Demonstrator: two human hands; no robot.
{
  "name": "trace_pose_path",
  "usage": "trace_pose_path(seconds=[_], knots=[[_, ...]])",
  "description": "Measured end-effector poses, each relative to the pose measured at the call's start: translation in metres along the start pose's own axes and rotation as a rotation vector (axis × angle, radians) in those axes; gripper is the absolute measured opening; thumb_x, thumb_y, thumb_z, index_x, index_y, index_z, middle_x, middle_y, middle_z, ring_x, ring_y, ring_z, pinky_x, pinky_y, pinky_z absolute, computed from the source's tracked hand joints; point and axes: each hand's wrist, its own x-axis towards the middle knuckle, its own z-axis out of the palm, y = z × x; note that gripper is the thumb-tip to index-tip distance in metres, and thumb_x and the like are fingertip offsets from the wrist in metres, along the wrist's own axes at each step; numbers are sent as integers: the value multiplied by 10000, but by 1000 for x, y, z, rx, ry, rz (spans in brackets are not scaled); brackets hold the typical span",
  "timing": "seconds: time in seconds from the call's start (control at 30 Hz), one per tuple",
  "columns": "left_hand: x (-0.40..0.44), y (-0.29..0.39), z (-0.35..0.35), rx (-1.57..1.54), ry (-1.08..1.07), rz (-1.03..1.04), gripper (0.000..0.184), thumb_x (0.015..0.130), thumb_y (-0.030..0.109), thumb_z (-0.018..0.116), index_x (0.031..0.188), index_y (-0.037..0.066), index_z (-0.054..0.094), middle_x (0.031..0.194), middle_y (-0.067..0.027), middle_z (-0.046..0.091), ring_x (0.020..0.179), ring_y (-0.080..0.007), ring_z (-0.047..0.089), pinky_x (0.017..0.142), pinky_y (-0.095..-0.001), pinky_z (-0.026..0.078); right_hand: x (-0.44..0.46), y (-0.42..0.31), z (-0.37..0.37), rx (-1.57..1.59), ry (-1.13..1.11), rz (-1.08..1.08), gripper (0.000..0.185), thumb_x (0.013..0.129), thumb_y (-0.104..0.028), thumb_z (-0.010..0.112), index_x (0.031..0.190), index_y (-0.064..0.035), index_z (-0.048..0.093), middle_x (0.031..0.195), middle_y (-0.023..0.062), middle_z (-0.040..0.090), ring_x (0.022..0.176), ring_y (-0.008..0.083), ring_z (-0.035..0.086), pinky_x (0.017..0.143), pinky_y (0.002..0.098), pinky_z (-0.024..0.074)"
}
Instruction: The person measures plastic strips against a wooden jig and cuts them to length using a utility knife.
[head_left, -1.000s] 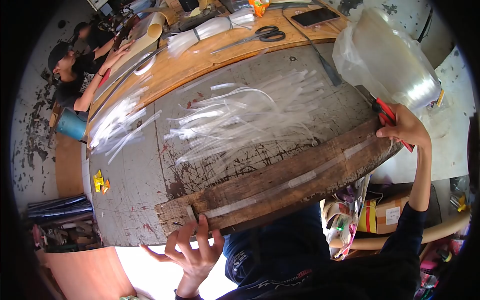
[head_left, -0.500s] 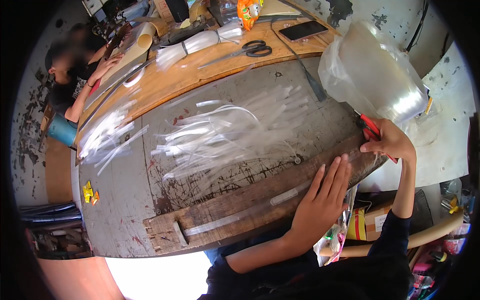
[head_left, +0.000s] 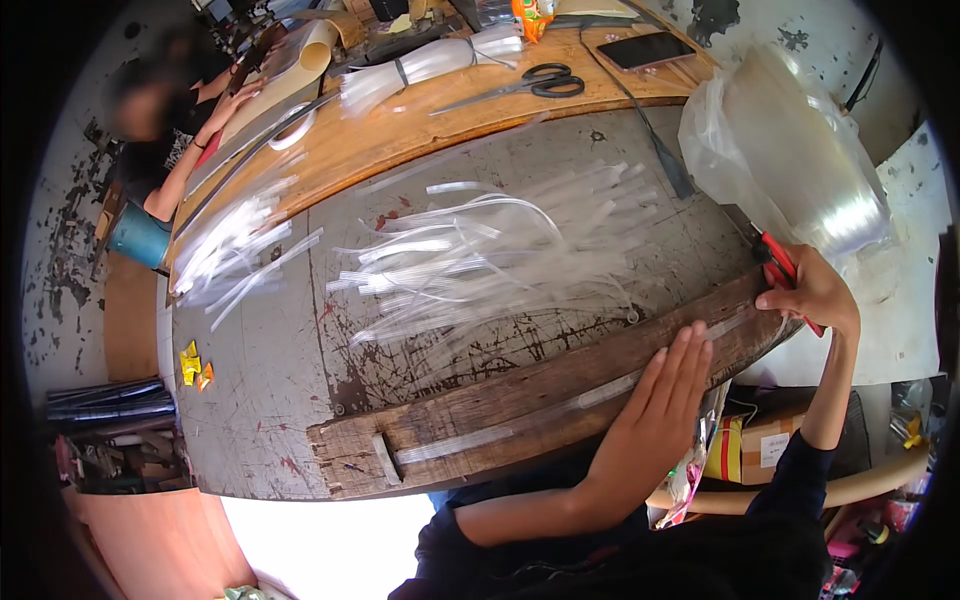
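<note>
1. Since one second ago, my left hand (head_left: 650, 410) has moved from the left end of the wooden plank (head_left: 540, 385) to farther right along it.
2. That hand is flat, palm down, fingers straight and close together, gripping nothing; it covers part of a clear strip (head_left: 460, 443).
3. Lying lengthwise on the plank, the strip runs from lower left to upper right, its left end just beside a short greyish bar (head_left: 386, 459).
4. It looks thin, narrow and see-through, with a whitish shine.
5. The plank, brown and worn, follows the near edge of the grey, scratched desk (head_left: 250, 430).
6. My right hand (head_left: 820, 290) is closed around a red-handled tool (head_left: 780, 262), its dark tip pointing up and left, away from me.
</note>
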Motion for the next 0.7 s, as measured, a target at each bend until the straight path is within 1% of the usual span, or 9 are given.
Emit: trace_pose_path(seconds=[0.07,0.13,0.27,0.33,0.47,0.57,0.63,0.7], knots=[[-11,-6,-4,-23,-34,-26,524,823,297,408,1257,4,398,1324,-123,379,1248,-203,336,1046,-329,226,0,3,-1,-29,-10,19,274,651,-19,687,651,-53,414,497,-3,445,420,77,469,378,214,356],[-23,-12,-7,63,-55,-33,530,833,326,431,1258,12,399,1321,-117,385,1242,-193,345,1041,-320,232,2,8,-1,-5,-3,-17,296,640,-10,707,651,-54,415,480,-4,440,391,72,449,357,211,335],[-39,-23,-20,69,-102,-43,519,834,324,454,1249,16,413,1306,-109,407,1221,-186,377,1027,-314,256,2,5,-1,21,19,-7,304,636,-13,713,642,-57,413,483,-4,442,392,74,452,357,214,339],[-44,-27,-23,72,-105,-50,509,827,314,479,1238,17,429,1289,-107,428,1200,-187,405,1010,-308,285,0,2,-2,28,-20,16,275,646,-19,693,642,-53,421,492,-1,446,421,87,483,381,216,361],[-50,-29,-21,56,-86,-60,483,829,301,486,1226,28,449,1275,-99,446,1187,-179,421,993,-305,310,1,4,-1,0,-18,1,272,647,-19,693,645,-51,423,494,1,446,419,87,481,382,218,362],[-52,-30,-20,39,-44,-73,446,831,278,488,1208,41,474,1259,-84,467,1172,-167,437,981,-300,324,0,5,-3,58,-16,-24,274,647,-22,695,646,-52,423,495,5,452,417,89,480,383,219,364],[-52,-32,-18,89,-12,-57,389,845,247,472,1183,56,503,1230,-69,497,1147,-152,462,968,-291,339,2,4,-3,53,-50,-11,276,644,-25,697,649,-52,423,500,6,453,422,87,481,387,221,366],[-52,-33,-19,138,3,-42,366,854,228,460,1176,61,510,1220,-65,506,1140,-148,469,964,-286,341,0,0,-2,30,-30,-31,277,643,-24,697,651,-52,422,501,6,453,424,87,479,389,222,366]])
